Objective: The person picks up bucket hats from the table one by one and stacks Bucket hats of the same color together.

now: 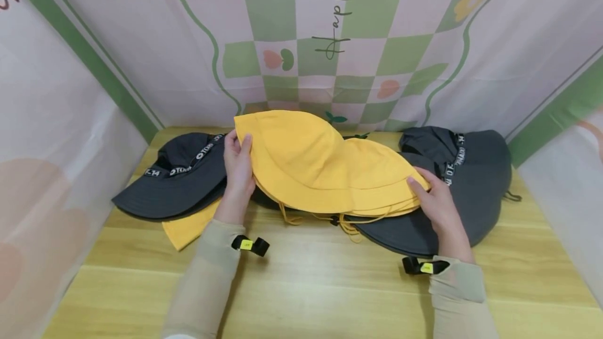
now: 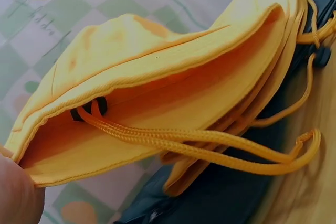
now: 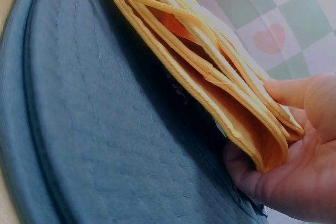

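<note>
Several yellow bucket hats (image 1: 301,161) lie flattened and layered between my two hands, with the brims toward me. My left hand (image 1: 239,169) pinches the left end of the top hat's brim, thumb in front. At the right end, my right hand (image 1: 438,203) grips the layered brims between thumb and fingers, as the right wrist view also shows. A yellow chin cord (image 2: 210,148) with a black stopper hangs from the open underside of the top hat. Dark grey hats (image 1: 485,187) lie beneath and to the right of the yellow ones, near my right hand.
To the left, dark hats (image 1: 188,198) with lettered bands lie over another yellow piece of fabric (image 1: 193,226). The wooden table (image 1: 301,286) extends toward me. A checked green and white cloth (image 1: 320,14) hangs behind, with white cloth walls at both sides.
</note>
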`<control>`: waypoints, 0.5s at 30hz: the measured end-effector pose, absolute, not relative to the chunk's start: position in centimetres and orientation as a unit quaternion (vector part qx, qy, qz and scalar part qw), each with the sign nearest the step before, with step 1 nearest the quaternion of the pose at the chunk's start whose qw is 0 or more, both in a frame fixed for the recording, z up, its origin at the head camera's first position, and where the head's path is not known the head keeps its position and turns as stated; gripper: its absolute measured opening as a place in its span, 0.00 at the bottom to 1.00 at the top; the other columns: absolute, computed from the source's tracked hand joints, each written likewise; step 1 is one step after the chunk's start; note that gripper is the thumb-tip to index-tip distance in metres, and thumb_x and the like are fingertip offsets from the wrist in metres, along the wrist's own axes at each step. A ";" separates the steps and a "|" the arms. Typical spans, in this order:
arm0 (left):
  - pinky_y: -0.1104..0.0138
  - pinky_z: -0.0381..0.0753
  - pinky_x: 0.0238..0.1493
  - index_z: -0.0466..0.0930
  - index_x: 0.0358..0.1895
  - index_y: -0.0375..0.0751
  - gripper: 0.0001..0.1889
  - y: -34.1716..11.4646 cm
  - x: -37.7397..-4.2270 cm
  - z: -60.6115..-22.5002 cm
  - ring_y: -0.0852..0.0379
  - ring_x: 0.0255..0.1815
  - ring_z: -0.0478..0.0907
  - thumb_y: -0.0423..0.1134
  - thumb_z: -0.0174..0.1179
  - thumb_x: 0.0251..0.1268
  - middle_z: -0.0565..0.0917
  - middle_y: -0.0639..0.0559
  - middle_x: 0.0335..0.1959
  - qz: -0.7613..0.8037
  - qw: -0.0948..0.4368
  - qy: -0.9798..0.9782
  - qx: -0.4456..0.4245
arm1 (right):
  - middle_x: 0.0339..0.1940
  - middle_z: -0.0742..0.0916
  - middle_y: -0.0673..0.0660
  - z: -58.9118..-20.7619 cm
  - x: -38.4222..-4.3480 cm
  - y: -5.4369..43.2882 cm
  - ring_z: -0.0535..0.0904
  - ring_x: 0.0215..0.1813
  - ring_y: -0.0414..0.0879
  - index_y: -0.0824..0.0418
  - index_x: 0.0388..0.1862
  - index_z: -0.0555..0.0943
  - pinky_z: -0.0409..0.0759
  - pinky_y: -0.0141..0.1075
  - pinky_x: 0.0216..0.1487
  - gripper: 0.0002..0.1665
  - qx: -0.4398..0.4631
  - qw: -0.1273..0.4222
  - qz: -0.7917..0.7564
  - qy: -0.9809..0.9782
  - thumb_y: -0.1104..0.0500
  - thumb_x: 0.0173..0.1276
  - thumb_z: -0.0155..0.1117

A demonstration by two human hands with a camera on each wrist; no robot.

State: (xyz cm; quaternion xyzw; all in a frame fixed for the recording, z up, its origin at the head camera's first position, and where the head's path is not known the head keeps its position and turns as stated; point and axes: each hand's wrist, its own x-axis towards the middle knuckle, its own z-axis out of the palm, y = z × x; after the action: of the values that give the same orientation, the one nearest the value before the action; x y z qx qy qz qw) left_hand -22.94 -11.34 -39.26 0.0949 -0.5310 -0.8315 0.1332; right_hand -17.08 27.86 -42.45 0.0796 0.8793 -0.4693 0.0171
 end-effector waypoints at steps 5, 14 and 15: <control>0.66 0.81 0.54 0.65 0.65 0.44 0.17 -9.2 -22.9 -40.1 0.55 0.55 0.81 0.37 0.49 0.79 0.78 0.46 0.62 -0.840 0.124 -0.517 0.108 | 0.78 0.65 0.68 -42.2 -17.0 27.9 0.65 0.71 0.60 0.62 0.79 0.58 0.70 0.32 0.58 0.38 0.078 0.023 -0.475 0.876 0.42 0.81 0.44; 0.60 0.73 0.67 0.62 0.66 0.47 0.15 -5.6 -22.2 -41.7 0.53 0.67 0.74 0.38 0.43 0.82 0.71 0.51 0.70 -0.842 0.118 -0.510 0.131 | 0.79 0.63 0.70 -42.1 -17.0 27.5 0.62 0.75 0.63 0.63 0.80 0.56 0.67 0.53 0.67 0.41 0.071 0.027 -0.472 0.878 0.39 0.79 0.46; 0.59 0.72 0.69 0.61 0.66 0.47 0.15 -5.3 -22.2 -41.9 0.52 0.69 0.73 0.38 0.42 0.82 0.70 0.50 0.70 -0.844 0.118 -0.508 0.130 | 0.79 0.62 0.70 -42.1 -16.9 27.5 0.61 0.76 0.63 0.64 0.80 0.56 0.66 0.56 0.68 0.42 0.069 0.029 -0.474 0.877 0.39 0.79 0.47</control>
State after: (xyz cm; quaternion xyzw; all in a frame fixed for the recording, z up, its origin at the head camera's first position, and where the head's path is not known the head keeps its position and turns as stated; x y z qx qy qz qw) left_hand -22.19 -5.29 -41.88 0.1295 -0.5076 -0.8435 0.1185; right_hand -16.95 27.49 -42.09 0.0693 0.8774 -0.4738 0.0293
